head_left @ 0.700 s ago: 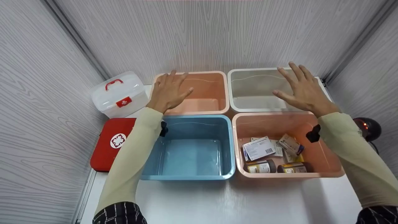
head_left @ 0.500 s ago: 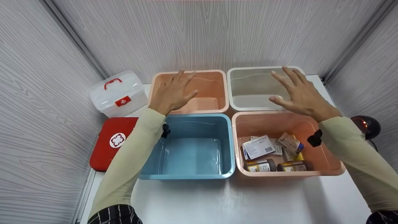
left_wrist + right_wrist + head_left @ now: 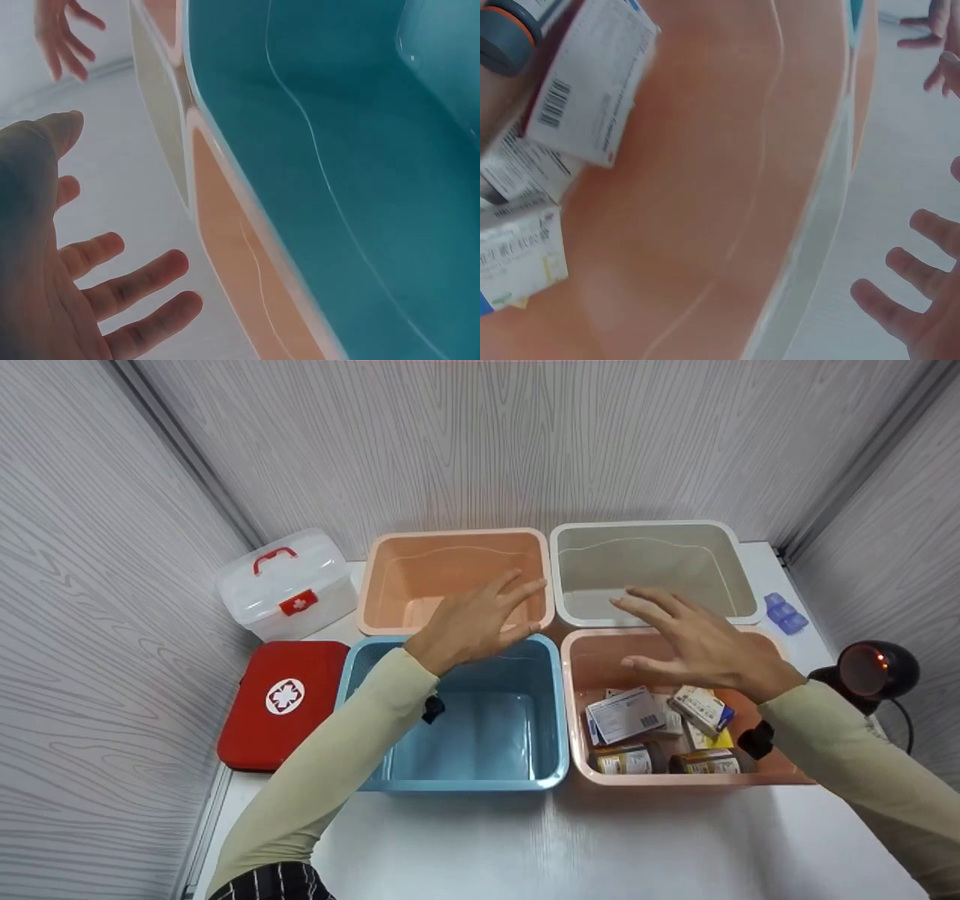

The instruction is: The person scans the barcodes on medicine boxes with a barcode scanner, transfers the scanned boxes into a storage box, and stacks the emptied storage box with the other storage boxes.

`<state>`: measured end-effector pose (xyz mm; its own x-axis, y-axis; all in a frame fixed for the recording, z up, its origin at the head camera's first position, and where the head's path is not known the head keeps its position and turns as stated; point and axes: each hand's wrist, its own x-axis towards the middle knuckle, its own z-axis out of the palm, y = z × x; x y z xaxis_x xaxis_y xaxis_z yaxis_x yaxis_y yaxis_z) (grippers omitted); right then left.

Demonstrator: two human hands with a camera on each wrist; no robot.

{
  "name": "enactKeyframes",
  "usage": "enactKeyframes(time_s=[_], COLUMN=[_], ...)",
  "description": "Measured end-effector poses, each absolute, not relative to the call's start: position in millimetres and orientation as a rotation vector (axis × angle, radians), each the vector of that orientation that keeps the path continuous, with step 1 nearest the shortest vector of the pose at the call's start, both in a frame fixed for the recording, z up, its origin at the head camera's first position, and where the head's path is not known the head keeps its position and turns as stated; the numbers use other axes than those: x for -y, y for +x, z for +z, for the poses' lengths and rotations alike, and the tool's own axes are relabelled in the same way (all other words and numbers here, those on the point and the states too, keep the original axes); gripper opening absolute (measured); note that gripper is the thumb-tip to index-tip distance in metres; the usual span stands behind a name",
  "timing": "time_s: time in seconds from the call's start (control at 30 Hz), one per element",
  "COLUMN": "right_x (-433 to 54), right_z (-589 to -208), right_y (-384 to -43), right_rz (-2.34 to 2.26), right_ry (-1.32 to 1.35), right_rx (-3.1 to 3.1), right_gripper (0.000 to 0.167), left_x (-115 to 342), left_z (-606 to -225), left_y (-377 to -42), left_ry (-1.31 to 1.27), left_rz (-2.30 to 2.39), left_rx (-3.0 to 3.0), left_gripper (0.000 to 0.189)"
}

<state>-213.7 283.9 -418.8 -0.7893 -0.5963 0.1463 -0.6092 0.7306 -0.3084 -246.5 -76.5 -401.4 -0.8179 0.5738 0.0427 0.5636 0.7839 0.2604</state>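
My left hand (image 3: pixel 474 624) hovers over the back edge of the blue bin (image 3: pixel 457 786), fingers spread and holding nothing. Above the back part of the front pink bin (image 3: pixel 675 781) is my right hand (image 3: pixel 697 649), its fingers also apart with nothing between them. Inside that bin lie several medicine boxes, among them a white box (image 3: pixel 624 715) with a barcode and a box with a blue end (image 3: pixel 701 709). Two brown bottles, a left bottle (image 3: pixel 626 760) and a right bottle (image 3: pixel 705 763), lie along its front wall. The right wrist view shows the barcoded box (image 3: pixel 592 79) close up.
Behind stand a second pink bin (image 3: pixel 457 534) and a grey-white bin (image 3: pixel 645 525). At left are a clear first-aid box (image 3: pixel 289 581) and a red first-aid case (image 3: pixel 281 720). A purple pill organizer (image 3: pixel 785 613) and a black scanner-like device (image 3: pixel 877 669) are at right.
Both hands have moved inward and nearer the body, from over the back bins toward the front bins. The pill organizer has come into view past the right arm.
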Motion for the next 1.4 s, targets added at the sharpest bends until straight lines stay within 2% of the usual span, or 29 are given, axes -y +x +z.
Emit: enactKeyframes(time_s=[0.17, 0.43, 0.63, 0.87, 1.03, 1.23, 1.4], right_x=[-274, -263, -264, -263, -261, -261, -263], right_z=[-429, -448, -467, -487, -503, -515, -514], right_y=[-201, -196, -209, -218, -220, -222, -222], right_rz=[0.502, 0.511, 0.565, 0.461, 0.282, 0.150, 0.195], right_ry=[1.085, 1.267, 1.391, 1.374, 1.344, 1.357, 1.336], right_rx=[2.871, 3.101, 3.257, 3.431, 3.472, 3.361, 3.285], right_gripper=[0.077, 0.071, 0.074, 0.079, 0.071, 0.049, 0.043], left_x=[63, 48, 40, 37, 34, 31, 31], left_z=[-408, -421, -433, -447, -453, -456, -457], left_y=[-233, -215, -202, -196, -196, -198, -199], left_ry=[1.046, 1.208, 1.321, 1.403, 1.385, 1.325, 1.299], left_rz=[0.322, 0.173, 0.080, 0.127, 0.214, 0.336, 0.354], left_rx=[-2.888, -2.776, -2.736, -2.651, -2.580, -2.526, -2.516], left_gripper=[0.068, 0.067, 0.064, 0.055, 0.049, 0.047, 0.048])
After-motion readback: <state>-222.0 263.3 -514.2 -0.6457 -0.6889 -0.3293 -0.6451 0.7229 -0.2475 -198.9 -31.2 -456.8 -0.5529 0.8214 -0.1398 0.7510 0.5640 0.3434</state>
